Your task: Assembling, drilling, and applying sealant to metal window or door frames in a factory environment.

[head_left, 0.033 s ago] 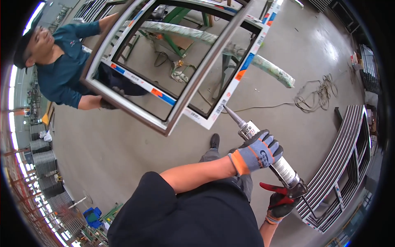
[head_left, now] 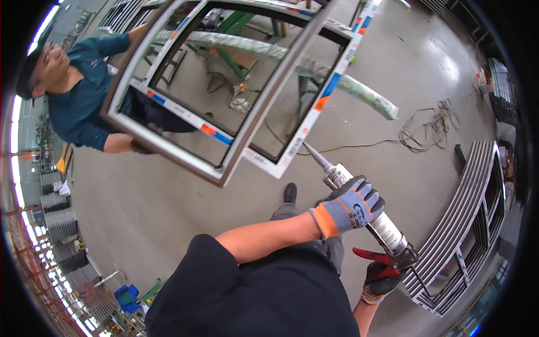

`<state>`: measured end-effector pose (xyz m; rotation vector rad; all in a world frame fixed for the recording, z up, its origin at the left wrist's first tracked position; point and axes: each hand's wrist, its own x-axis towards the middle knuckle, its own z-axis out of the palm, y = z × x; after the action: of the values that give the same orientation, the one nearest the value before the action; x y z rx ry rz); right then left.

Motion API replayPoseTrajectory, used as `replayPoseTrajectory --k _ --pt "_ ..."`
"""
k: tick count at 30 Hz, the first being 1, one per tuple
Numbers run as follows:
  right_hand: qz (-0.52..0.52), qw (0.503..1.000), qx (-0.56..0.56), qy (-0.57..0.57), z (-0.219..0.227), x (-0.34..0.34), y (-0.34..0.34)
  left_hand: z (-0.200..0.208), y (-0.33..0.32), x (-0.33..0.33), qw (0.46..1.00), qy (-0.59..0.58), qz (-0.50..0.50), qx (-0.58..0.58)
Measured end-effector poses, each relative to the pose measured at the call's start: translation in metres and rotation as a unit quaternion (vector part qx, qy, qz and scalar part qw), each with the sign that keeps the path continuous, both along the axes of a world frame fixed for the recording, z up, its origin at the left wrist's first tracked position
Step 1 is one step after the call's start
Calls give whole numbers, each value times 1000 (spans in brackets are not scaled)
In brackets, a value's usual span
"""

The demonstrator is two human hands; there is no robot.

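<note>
A caulking gun [head_left: 387,247] with a white sealant cartridge [head_left: 386,230] slants across the right of the head view. My left hand [head_left: 351,208], in a grey and orange glove, is wrapped around the cartridge. At the rear end, my gloved right hand [head_left: 383,278] grips the red handle and trigger. The tapered nozzle [head_left: 317,156] points up and left, its tip by the lower corner of a white window frame [head_left: 337,84] with blue and orange tape; contact there I cannot tell. A brown-edged glazed sash [head_left: 259,121] overlaps that frame, held by a co-worker [head_left: 84,95].
A wrapped, padded beam [head_left: 365,95] on a green stand runs beneath the frames. Coiled cable [head_left: 429,132] lies on the floor at right. Stacked metal frames [head_left: 449,224] stand at lower right, and more profiles [head_left: 59,224] line the left side.
The co-worker and the brown-edged sash have shifted slightly left. The white frame also appears a little further left. My hands stay on the caulking gun, nearly unmoved.
</note>
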<state>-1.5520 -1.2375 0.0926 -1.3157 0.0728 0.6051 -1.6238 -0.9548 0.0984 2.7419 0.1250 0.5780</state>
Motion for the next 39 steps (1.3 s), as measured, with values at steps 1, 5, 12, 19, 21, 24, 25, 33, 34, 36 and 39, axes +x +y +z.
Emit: replayPoseTrajectory --k 1,5,12,19,21,24,25,33,34,36,39 --pt "-30 998 -41 -39 -7 18 3 0 1 22 1000 -1 -1 15" --pt "7 986 -73 -147 -29 117 0 2 2 119 999 2 -10 32" --pt "82 988 108 -76 -8 320 17 14 -8 290 995 60 20 73" --pt "25 991 124 -39 11 451 79 35 17 372 986 15 137 95" --pt "144 967 -34 -208 4 484 89 49 34 368 982 -55 165 70" --pt "152 973 162 -65 44 487 145 42 58 339 974 -113 189 61" --pt "196 958 143 -151 44 489 157 34 69 328 971 -128 195 49" --pt "114 972 109 -175 63 467 302 -96 175 173 856 -11 515 -46" --pt "152 968 150 -134 60 469 317 -109 183 156 841 2 539 -37" --pt "204 961 166 -87 62 468 358 -141 195 130 819 13 573 -28" --pt "261 936 102 -212 67 467 443 -167 199 105 776 35 625 -76"
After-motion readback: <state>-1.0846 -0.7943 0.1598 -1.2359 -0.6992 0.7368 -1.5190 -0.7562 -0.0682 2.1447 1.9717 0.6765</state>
